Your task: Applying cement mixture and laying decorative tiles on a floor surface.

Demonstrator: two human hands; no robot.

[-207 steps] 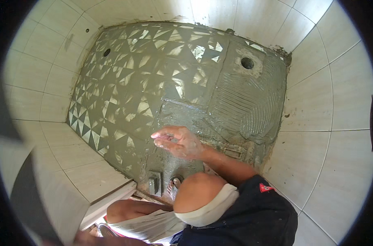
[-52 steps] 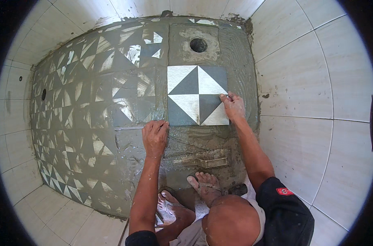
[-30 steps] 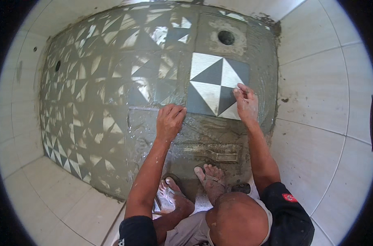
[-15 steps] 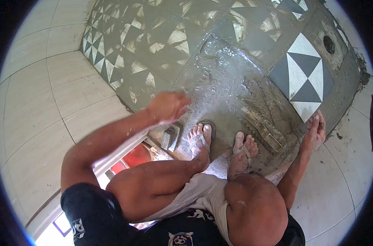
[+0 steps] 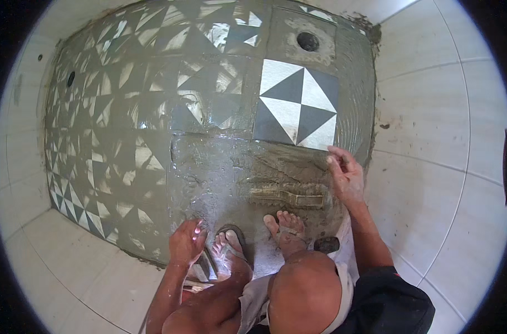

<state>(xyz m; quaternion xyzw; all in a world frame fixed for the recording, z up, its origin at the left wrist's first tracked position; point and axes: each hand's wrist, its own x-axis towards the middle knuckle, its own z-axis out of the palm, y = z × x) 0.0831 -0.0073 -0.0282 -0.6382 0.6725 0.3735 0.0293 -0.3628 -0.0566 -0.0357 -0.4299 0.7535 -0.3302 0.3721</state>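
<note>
A patterned square tile (image 5: 284,114) with grey and white triangles lies on the wet mortar. My right hand (image 5: 348,177) is at its near right corner, the fingertips at the edge and slightly apart. Closer to me, a mortar-smeared notched trowel (image 5: 289,197) lies flat. My left hand (image 5: 188,242) is low over the floor beside my left foot, its fingers curled in; what they hold, if anything, is hidden. A pale dusty haze (image 5: 213,192) hangs over the wet mortar bed (image 5: 198,161) just ahead of that hand.
Laid tiles (image 5: 128,111) coated in grey slurry spread to the left and far side. A drain hole (image 5: 307,41) sits beyond the bare tile. Large pale tiles (image 5: 420,139) rise on the right. A dark blocky object (image 5: 326,244) is beside my right foot.
My view has swung to the right, so the clean tile appears nearer the middle. My left hand has dropped back toward my left foot. My right hand stays at the tile's corner.
</note>
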